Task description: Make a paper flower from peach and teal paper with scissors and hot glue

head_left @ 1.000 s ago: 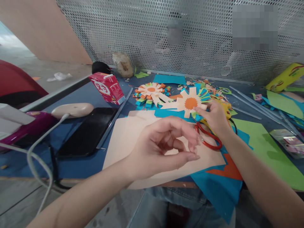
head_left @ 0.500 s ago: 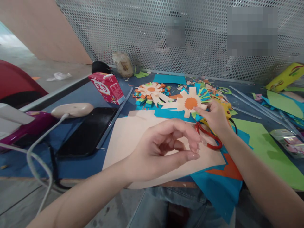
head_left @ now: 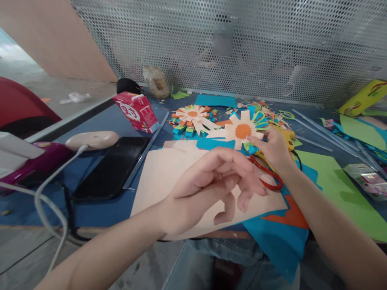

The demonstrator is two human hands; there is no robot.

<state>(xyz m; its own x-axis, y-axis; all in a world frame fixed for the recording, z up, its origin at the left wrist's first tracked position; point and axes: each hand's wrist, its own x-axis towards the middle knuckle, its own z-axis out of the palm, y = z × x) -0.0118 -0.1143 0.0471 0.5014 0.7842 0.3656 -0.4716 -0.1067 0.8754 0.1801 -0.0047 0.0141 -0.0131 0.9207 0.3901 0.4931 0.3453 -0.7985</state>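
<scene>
My left hand [head_left: 211, 183] hovers over a large cream paper sheet [head_left: 157, 181], its fingers loosely curled and apart, with nothing in them. The fingers of my right hand [head_left: 273, 149] pinch the edge of a cream paper flower [head_left: 231, 131] with a scalloped orange centre [head_left: 242, 131]. Beside it on the left lies another layered paper flower [head_left: 192, 114] in orange, green and blue. Red-handled scissors [head_left: 273, 184] rest below my right hand; their blades are partly hidden. Behind that hand is a yellow tool [head_left: 288, 137], mostly covered.
A black phone [head_left: 113, 169], a white cable [head_left: 45, 197] and a pink drink carton [head_left: 137, 112] are at left. Blue [head_left: 276, 241] and green paper [head_left: 341, 189] lie at right, with clear sticks [head_left: 329, 133] beyond. A perforated metal panel [head_left: 181, 44] closes off the back.
My left hand has loosened from a near pinch, its fingers spreading and tilting downward. My right hand and the paper flower stay in place.
</scene>
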